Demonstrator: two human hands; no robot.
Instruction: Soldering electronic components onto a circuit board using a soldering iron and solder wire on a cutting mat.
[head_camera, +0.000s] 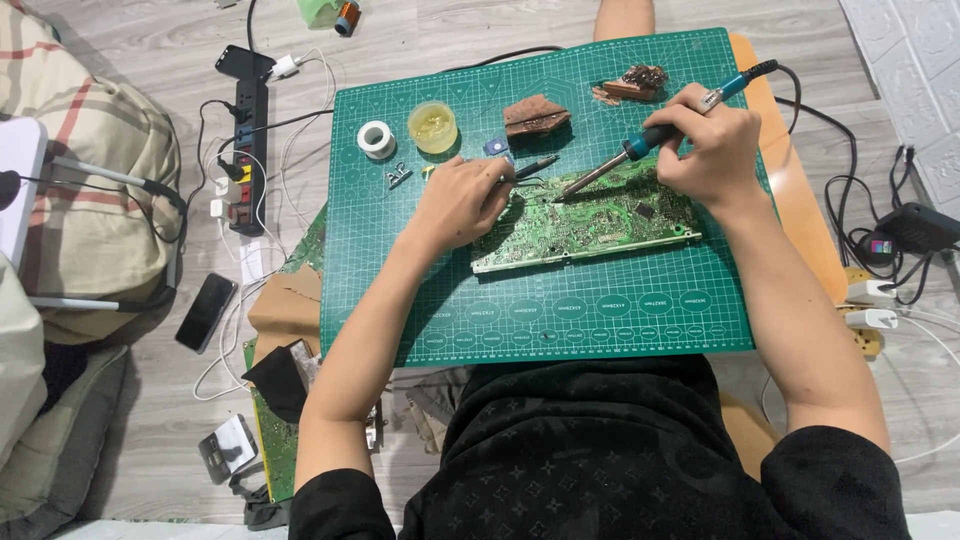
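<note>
Partly under the hands (462, 203), a green circuit board (590, 222), tweezers' tips hidden.

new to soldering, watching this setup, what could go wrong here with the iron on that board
The left hand, holding dark tweezers, rests on the circuit board close to the soldering iron tip, so a slip could burn the fingers.

The iron's cable trails off the green cutting mat toward a tangle of wires on the floor; a snag might jerk the right hand.

The open flux tin sits near the left hand and could be knocked over.
</note>
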